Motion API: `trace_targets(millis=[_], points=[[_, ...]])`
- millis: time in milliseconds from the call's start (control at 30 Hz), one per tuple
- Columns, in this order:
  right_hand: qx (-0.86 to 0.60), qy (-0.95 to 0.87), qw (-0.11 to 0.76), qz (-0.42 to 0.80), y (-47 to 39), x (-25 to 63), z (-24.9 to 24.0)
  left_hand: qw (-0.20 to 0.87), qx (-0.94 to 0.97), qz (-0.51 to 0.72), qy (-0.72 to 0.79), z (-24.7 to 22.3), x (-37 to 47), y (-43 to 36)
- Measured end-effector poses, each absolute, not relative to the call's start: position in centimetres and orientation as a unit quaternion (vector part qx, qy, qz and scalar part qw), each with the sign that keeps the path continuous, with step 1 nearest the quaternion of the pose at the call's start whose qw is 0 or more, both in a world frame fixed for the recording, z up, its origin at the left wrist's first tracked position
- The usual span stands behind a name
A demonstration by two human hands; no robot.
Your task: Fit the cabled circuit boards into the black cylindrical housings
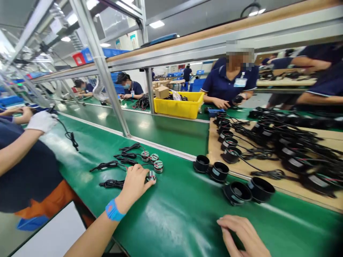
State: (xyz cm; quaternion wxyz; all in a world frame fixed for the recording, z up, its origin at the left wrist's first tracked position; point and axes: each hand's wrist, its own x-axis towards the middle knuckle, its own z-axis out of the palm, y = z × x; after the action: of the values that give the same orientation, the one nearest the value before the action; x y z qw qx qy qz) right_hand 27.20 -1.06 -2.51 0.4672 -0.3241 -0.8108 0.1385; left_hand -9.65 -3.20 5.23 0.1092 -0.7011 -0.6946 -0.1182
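Observation:
My left hand (pixel 135 184), with a blue band (pixel 114 210) at its wrist, is bent over a small round circuit board (pixel 151 176) on the green bench. Thumb and fingers close about the board's edge, and part of it is hidden. Its black cable seems to run under the hand. Just beyond lie several similar boards (pixel 158 166) with bundled black cables (pixel 107 165). Low on the right, my right hand (pixel 243 235) hovers with bent fingers apart and nothing in them. Several black round housings (pixel 237 192) stand on the bench beyond it.
A wooden board (pixel 214 139) at right carries many wired black housings (pixel 292 151). Metal posts (pixel 103 71) rise behind the bench. A yellow bin (pixel 178 105) stands across it near a co-worker (pixel 227 84). At left, a co-worker's gloved hand (pixel 42 122) holds a black cable (pixel 70 135).

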Motion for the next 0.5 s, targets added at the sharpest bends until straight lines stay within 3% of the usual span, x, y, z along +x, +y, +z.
trace_targets(millis=[233, 333, 500], points=[[-0.399, -0.801, 0.265, 0.36, -1.9, 26.7, 0.6, -0.191, -0.906, -0.116, -0.36, 5.8, -0.1, -2.4], [-0.401, -0.784, 0.229, 0.414, -1.9, 27.4, 0.9, -0.241, -0.92, -0.125, -0.282, 5.8, 3.1, -1.1], [-0.408, -0.773, 0.232, 0.427, -2.0, 27.9, 0.7, -0.249, -0.897, -0.186, -0.314, 3.5, 3.4, -0.3]])
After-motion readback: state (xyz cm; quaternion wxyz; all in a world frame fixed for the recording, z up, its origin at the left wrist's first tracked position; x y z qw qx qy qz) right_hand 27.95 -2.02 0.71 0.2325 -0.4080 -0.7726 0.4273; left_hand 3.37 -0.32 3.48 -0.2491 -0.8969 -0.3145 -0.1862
